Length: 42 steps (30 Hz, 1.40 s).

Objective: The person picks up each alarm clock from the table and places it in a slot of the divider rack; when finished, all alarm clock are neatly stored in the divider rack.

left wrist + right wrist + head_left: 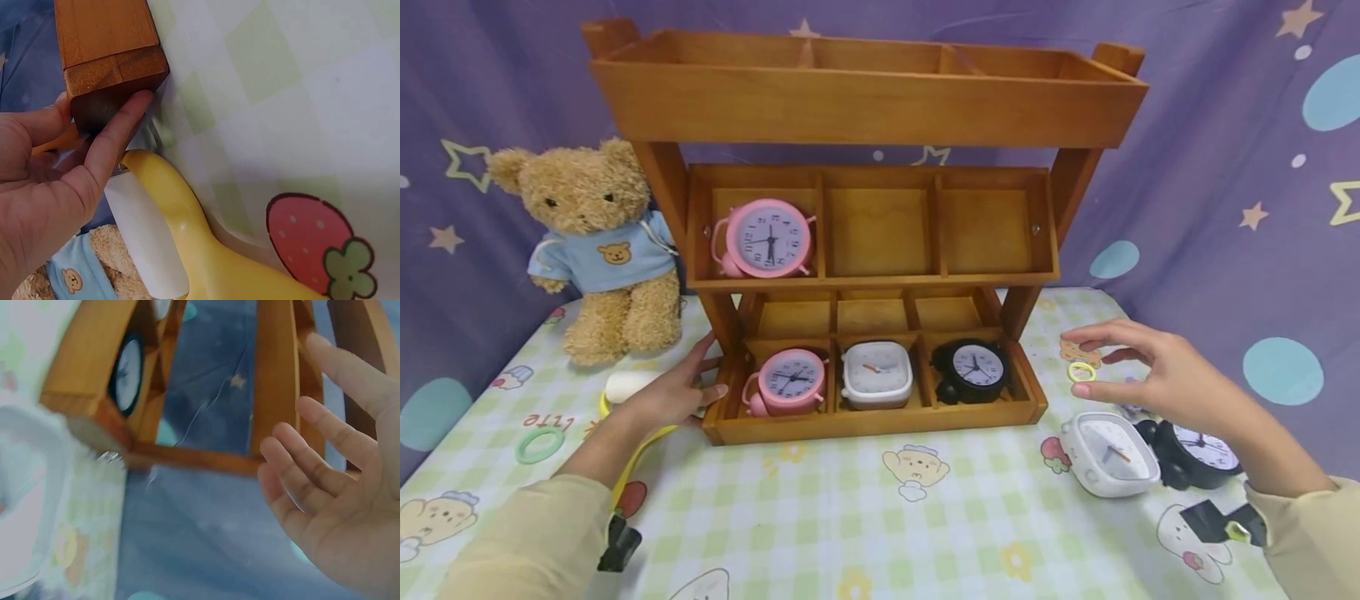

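A brown wooden tiered shelf (865, 429) stands on the table. My left hand (673, 392) holds the left end of its bottom tier, thumb at the front and fingers toward the back; the left wrist view shows fingertips on the wooden end (119, 72). My right hand (1172, 379) is in the air to the right with fingers spread, holding nothing. Below it lie a white alarm clock (1108, 454) and a black alarm clock (1202, 450). In the bottom tier sit a pink clock (790, 379), a white clock (877, 375) and a black clock (976, 371). Another pink clock (770, 237) occupies the middle tier's left compartment.
A teddy bear (606, 250) in a blue shirt sits at the back left. Beside my left hand lies a white roller (147, 234) with a yellow handle (181, 219). A green ring (540, 446) rests at left, a yellow ring (1081, 372) at right. Purple curtain (1217, 167) hangs behind.
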Each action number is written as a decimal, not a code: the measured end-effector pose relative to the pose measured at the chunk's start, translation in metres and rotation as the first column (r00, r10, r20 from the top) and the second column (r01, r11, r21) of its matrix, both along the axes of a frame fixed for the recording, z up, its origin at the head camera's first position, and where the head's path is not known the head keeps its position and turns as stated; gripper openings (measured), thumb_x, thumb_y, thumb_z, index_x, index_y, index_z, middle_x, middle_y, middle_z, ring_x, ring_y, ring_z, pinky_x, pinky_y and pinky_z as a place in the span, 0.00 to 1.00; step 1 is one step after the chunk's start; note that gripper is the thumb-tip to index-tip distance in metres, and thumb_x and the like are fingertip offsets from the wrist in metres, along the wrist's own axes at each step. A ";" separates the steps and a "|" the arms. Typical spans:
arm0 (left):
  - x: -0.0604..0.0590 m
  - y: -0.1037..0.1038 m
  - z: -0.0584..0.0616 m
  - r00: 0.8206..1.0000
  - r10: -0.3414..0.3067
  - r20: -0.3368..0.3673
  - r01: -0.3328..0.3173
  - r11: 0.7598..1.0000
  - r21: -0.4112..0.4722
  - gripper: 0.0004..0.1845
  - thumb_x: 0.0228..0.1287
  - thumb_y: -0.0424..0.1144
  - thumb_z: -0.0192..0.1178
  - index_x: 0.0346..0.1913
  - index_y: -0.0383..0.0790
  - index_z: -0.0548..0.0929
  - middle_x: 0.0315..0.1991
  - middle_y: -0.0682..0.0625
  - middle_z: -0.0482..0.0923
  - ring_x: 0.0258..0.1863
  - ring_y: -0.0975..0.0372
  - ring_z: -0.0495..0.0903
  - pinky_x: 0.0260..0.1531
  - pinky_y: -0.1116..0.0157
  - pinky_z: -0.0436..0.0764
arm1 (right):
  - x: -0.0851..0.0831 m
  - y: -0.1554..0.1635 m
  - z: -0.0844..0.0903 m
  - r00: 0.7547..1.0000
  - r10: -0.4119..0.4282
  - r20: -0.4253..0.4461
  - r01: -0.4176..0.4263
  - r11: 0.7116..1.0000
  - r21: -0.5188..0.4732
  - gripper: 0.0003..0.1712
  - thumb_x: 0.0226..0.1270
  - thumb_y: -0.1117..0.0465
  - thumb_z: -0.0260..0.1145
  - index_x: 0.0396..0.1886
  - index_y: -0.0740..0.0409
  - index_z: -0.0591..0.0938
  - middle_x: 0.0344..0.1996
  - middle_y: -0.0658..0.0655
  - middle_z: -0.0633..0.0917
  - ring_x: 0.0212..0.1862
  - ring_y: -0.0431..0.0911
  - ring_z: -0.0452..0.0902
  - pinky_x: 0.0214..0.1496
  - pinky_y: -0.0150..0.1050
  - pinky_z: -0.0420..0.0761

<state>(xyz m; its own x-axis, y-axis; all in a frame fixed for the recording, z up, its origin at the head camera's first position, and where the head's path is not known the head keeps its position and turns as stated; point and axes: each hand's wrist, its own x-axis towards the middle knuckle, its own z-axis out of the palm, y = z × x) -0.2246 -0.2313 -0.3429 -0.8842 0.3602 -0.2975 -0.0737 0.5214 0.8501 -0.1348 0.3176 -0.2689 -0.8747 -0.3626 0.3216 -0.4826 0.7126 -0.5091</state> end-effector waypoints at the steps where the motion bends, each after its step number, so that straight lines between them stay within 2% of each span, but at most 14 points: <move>1: 0.000 0.000 0.000 1.000 0.000 0.001 0.000 1.000 0.002 0.48 0.78 0.26 0.47 0.78 0.44 0.19 0.75 0.19 0.34 0.68 0.24 0.56 0.46 0.35 0.80 | 0.001 0.004 -0.004 1.000 0.012 0.015 -0.011 1.000 -0.006 0.33 0.55 0.64 0.81 0.62 0.48 0.83 0.54 0.40 0.84 0.51 0.30 0.77 0.52 0.21 0.74; 5: -0.001 0.001 0.002 1.000 0.004 0.014 -0.004 1.000 0.001 0.49 0.78 0.27 0.47 0.78 0.45 0.19 0.76 0.20 0.34 0.69 0.24 0.54 0.46 0.33 0.78 | 0.006 0.021 -0.019 0.996 0.055 0.072 -0.053 0.998 -0.027 0.36 0.53 0.66 0.81 0.64 0.53 0.81 0.59 0.40 0.83 0.56 0.29 0.76 0.53 0.22 0.75; 8: -0.001 0.001 0.002 1.000 0.005 0.020 -0.005 1.000 -0.004 0.49 0.78 0.27 0.47 0.78 0.46 0.19 0.76 0.20 0.34 0.69 0.24 0.54 0.47 0.33 0.78 | 0.009 0.033 -0.031 0.992 0.059 0.108 -0.058 0.998 -0.020 0.38 0.52 0.66 0.82 0.65 0.53 0.80 0.58 0.35 0.81 0.57 0.27 0.75 0.53 0.22 0.75; 13: -0.001 0.001 0.001 1.000 0.010 0.024 -0.010 1.000 -0.010 0.49 0.78 0.27 0.48 0.78 0.46 0.19 0.76 0.20 0.34 0.69 0.24 0.53 0.47 0.32 0.77 | 0.012 0.053 -0.052 0.988 0.008 0.152 -0.014 0.999 0.045 0.41 0.49 0.60 0.84 0.66 0.50 0.79 0.57 0.30 0.79 0.55 0.25 0.74 0.53 0.22 0.75; 17: -0.002 0.001 0.000 1.000 0.011 0.025 -0.011 1.000 -0.014 0.49 0.78 0.27 0.48 0.78 0.46 0.19 0.76 0.21 0.34 0.70 0.24 0.52 0.47 0.32 0.77 | 0.013 0.067 -0.066 0.974 -0.029 0.225 0.007 0.995 0.098 0.43 0.49 0.57 0.84 0.67 0.52 0.78 0.60 0.44 0.80 0.56 0.28 0.72 0.53 0.29 0.77; 20: -0.002 0.000 0.000 1.000 0.012 0.028 -0.012 1.000 -0.022 0.49 0.78 0.27 0.48 0.78 0.46 0.19 0.76 0.21 0.34 0.70 0.24 0.52 0.47 0.32 0.77 | 0.014 0.074 -0.075 0.950 -0.020 0.311 -0.021 0.991 0.130 0.45 0.50 0.56 0.84 0.69 0.53 0.76 0.64 0.60 0.77 0.60 0.41 0.73 0.52 0.34 0.77; 23: -0.002 0.001 0.001 0.999 0.014 0.030 -0.013 0.999 -0.034 0.49 0.78 0.28 0.49 0.78 0.46 0.19 0.76 0.21 0.35 0.70 0.24 0.52 0.47 0.33 0.77 | 0.015 0.079 -0.082 0.931 -0.001 0.365 -0.054 0.988 0.143 0.48 0.49 0.55 0.84 0.72 0.50 0.73 0.66 0.66 0.73 0.63 0.44 0.70 0.54 0.30 0.73; 27: -0.002 0.000 0.001 1.000 0.015 0.023 -0.013 0.999 -0.049 0.49 0.78 0.28 0.49 0.78 0.46 0.19 0.76 0.21 0.35 0.70 0.25 0.53 0.47 0.33 0.78 | 0.015 0.082 -0.090 0.932 0.052 0.359 -0.100 0.988 0.116 0.54 0.46 0.58 0.85 0.75 0.49 0.69 0.68 0.68 0.72 0.64 0.24 0.58 0.56 0.23 0.64; 30: -0.002 0.000 0.001 1.000 0.012 0.015 -0.011 0.999 -0.052 0.49 0.78 0.28 0.49 0.78 0.45 0.19 0.76 0.21 0.36 0.70 0.25 0.53 0.47 0.34 0.78 | 0.015 0.080 -0.093 0.931 0.082 0.355 -0.124 0.987 0.099 0.59 0.44 0.60 0.85 0.77 0.49 0.66 0.69 0.70 0.70 0.64 0.20 0.53 0.57 0.23 0.63; 32: -0.002 0.000 0.001 1.000 0.011 0.012 -0.011 0.999 -0.052 0.49 0.78 0.28 0.49 0.78 0.45 0.20 0.76 0.21 0.36 0.70 0.25 0.53 0.47 0.33 0.78 | 0.016 0.079 -0.095 0.929 0.074 0.364 -0.120 0.987 0.107 0.61 0.44 0.60 0.85 0.79 0.47 0.64 0.69 0.70 0.70 0.66 0.26 0.57 0.58 0.28 0.67; 34: -0.002 0.000 0.001 1.000 0.012 0.014 -0.012 0.999 -0.045 0.49 0.78 0.28 0.49 0.78 0.45 0.20 0.76 0.21 0.36 0.70 0.25 0.53 0.47 0.33 0.78 | 0.016 0.077 -0.095 0.923 0.079 0.376 -0.124 0.987 0.098 0.61 0.45 0.60 0.85 0.79 0.48 0.63 0.69 0.72 0.68 0.70 0.41 0.59 0.62 0.41 0.70; 38: -0.001 0.000 0.001 1.000 0.018 0.019 -0.018 0.999 -0.038 0.49 0.78 0.28 0.49 0.79 0.46 0.20 0.76 0.21 0.35 0.70 0.25 0.53 0.48 0.32 0.77 | 0.016 0.073 -0.094 0.919 0.057 0.389 -0.101 0.990 0.095 0.60 0.44 0.57 0.86 0.78 0.50 0.64 0.69 0.73 0.68 0.68 0.65 0.61 0.59 0.66 0.69; 39: -0.001 0.000 0.001 1.000 0.020 0.021 -0.019 0.999 -0.037 0.49 0.78 0.28 0.49 0.79 0.46 0.20 0.76 0.21 0.35 0.70 0.25 0.53 0.48 0.32 0.77 | 0.016 0.073 -0.093 0.920 0.054 0.389 -0.095 0.992 0.088 0.60 0.43 0.56 0.86 0.77 0.51 0.65 0.69 0.73 0.68 0.68 0.68 0.60 0.57 0.71 0.67; 42: -0.001 0.001 0.002 0.999 0.022 0.023 -0.021 0.999 -0.046 0.49 0.78 0.28 0.49 0.79 0.46 0.20 0.76 0.21 0.35 0.70 0.25 0.53 0.48 0.32 0.77 | 0.017 0.070 -0.092 0.926 0.025 0.376 -0.065 0.994 0.093 0.58 0.42 0.53 0.87 0.75 0.50 0.68 0.69 0.73 0.68 0.68 0.72 0.60 0.56 0.75 0.64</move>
